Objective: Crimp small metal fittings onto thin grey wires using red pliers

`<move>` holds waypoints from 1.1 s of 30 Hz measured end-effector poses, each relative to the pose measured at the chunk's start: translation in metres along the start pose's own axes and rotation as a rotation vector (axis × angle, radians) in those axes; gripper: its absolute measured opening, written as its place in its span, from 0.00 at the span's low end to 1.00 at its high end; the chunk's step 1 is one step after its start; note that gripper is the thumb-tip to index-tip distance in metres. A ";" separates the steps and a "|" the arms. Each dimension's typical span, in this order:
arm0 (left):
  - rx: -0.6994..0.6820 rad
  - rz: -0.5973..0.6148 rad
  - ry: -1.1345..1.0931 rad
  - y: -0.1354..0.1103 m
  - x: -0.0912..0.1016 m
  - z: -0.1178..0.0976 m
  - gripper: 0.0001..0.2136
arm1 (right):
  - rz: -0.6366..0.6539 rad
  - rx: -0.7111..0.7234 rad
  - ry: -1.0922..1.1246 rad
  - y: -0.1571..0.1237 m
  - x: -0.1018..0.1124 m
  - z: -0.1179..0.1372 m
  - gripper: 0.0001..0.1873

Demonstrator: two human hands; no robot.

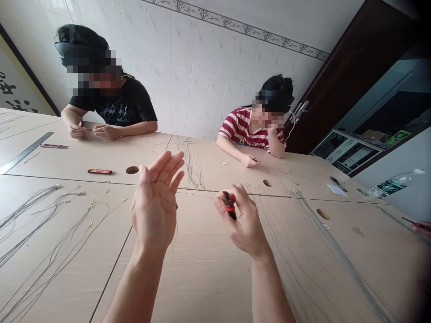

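Note:
My left hand (155, 202) is raised over the table with its palm showing and its fingers stretched out. A thin grey cord (174, 242) hangs beside it, partly hidden behind the palm. From there, a fine strand (197, 194) runs across toward my right hand (244, 220). That hand is closed around a small black-and-red hand tool (230, 211) with a dark tip, perhaps pliers; its exact kind is unclear. The strand's far end comes close to the tip, but I cannot tell if it is gripped.
Bundled cords with small metal ends (63, 242) lie left, and more cords (336, 251) lie right. A red-and-black stick-shaped item (100, 171), a ruler (27, 152) and a bottle (392, 186) are on the table (202, 278). Two people sit opposite; another hand (422, 227) shows right.

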State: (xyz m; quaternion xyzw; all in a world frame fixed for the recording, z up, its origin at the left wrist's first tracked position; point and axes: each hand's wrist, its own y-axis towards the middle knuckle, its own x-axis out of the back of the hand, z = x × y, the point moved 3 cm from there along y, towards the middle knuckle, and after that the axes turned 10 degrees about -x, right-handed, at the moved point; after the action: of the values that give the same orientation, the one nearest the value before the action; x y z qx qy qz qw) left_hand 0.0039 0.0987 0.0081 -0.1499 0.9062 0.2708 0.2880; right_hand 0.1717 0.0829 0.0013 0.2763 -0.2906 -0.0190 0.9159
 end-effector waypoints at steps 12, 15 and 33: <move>-0.137 -0.088 -0.002 -0.007 -0.003 -0.014 0.20 | -0.070 -0.004 -0.055 0.002 0.000 -0.008 0.10; -0.083 -0.106 0.023 -0.010 -0.006 -0.005 0.19 | -0.107 0.005 -0.032 0.002 0.001 -0.009 0.09; 0.475 0.757 0.396 -0.029 -0.023 0.026 0.23 | -0.143 -0.034 0.139 0.001 0.010 -0.008 0.06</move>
State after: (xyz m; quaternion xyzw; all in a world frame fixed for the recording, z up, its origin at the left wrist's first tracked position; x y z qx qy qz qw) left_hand 0.0461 0.0927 -0.0077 0.2112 0.9713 0.1084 0.0175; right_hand 0.1847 0.0857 0.0018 0.2814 -0.2053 -0.0698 0.9348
